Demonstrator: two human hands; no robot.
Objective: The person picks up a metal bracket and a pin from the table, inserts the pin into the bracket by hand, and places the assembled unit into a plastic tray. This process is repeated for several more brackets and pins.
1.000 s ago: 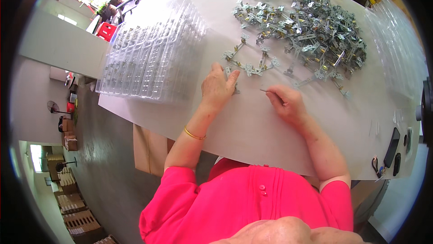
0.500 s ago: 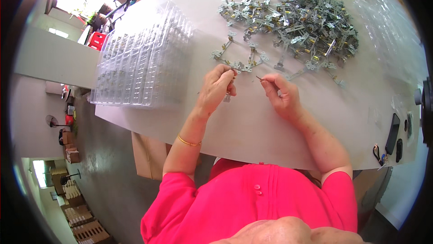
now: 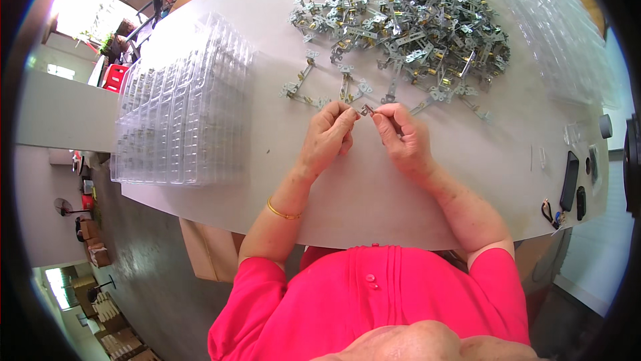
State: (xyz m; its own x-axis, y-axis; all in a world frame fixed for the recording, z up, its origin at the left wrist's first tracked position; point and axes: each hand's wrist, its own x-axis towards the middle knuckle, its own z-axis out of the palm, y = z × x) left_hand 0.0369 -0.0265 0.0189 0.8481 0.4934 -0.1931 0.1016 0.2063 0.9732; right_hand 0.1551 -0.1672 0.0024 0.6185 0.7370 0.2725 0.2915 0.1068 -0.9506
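Note:
My left hand [image 3: 326,138] and my right hand [image 3: 404,139] meet over the table, fingertips nearly touching. Between them is a small metal bracket piece [image 3: 365,111], pinched by the left fingers. The right thumb and forefinger are closed at its other side; the thin dark piece they held earlier is hard to tell apart from it now. Just beyond the fingers lie a few linked-looking metal brackets [image 3: 294,88] with brass-coloured bits. Farther back spreads a large heap of the same metal brackets [image 3: 434,37].
Clear plastic trays [image 3: 180,114] with small parts are stacked at the left of the white table [image 3: 334,211]. More clear plastic trays [image 3: 557,37] lie at the far right. A dark phone [image 3: 569,181] and keys [image 3: 559,217] are near the right edge. An open carton [image 3: 207,247] stands below.
My right hand has come toward the left, and both hands' fingertips now meet at the small metal piece. The whole view has shifted slightly.

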